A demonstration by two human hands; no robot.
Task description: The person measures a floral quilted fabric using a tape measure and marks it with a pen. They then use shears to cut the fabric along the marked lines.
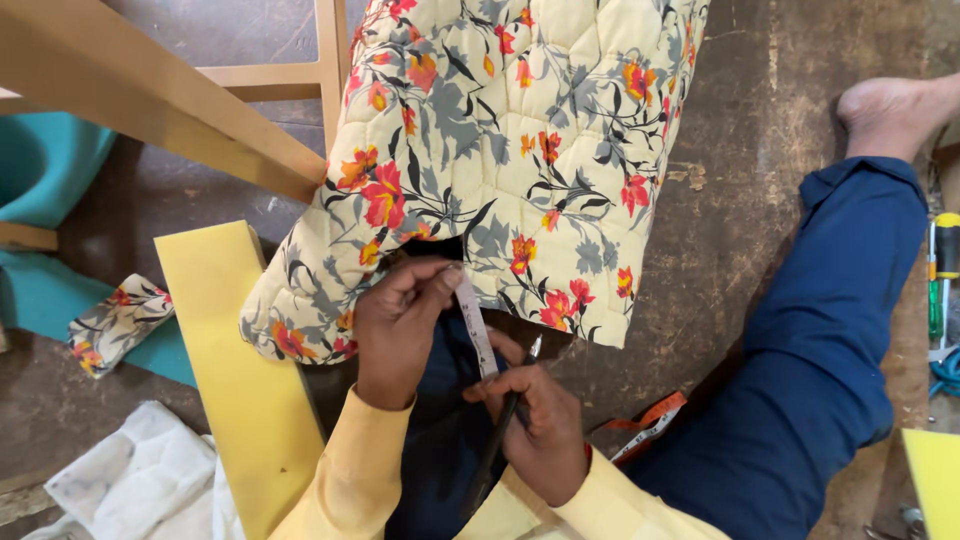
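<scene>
A cream quilted fabric (520, 130) with red and orange flowers lies draped over something in front of me. My left hand (400, 320) pinches the top of a white measuring tape (477, 325) against the fabric's lower edge. My right hand (535, 420) holds the tape's lower part and also grips a dark pen or marker (497, 440) that points up toward the fabric. More of the tape, white and orange (645, 425), trails on the floor by my blue trouser leg (820, 350).
A yellow foam slab (235, 370) lies to the left, a second foam piece (935, 480) at the right edge. Wooden frame bars (150, 95) cross the top left. A scrap of the floral fabric (115, 325), white cloth (140, 485), and screwdrivers (942, 270) lie on the worn floor.
</scene>
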